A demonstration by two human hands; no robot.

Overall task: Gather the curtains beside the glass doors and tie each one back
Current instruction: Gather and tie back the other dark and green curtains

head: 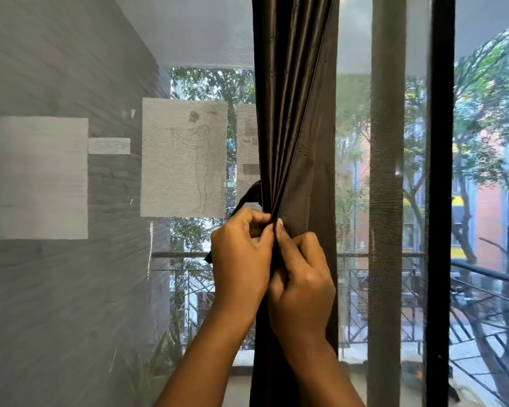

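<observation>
A dark curtain (294, 118) is hanging bunched into narrow folds in front of the glass doors (353, 160), its pleats drawing in to a waist where two hands are working. The left hand (241, 259) is closing around the gathered cloth from the left, fingers curled tight, while the right hand (301, 286) is pinching the fold edge against it, thumb tip showing at the seam; both are holding fabric, touching one another. A dark tie-back strip (247, 198) is looping out just left of the bundle above the left hand, with a short end poking out below it. By the look of things the gathering is done and the tying is under way; the next move is calling for the strip to be drawn snug and secured without letting the folds slip. A second curtain, if there is one, is not showing. Behind, a sheer mesh panel (71, 274) is covering the glass at left, paper sheets (182, 160) showing through it. A black door frame (440, 201) is standing well to the right, a balcony railing (379, 292) beyond. Nothing is blocking the hands.
</observation>
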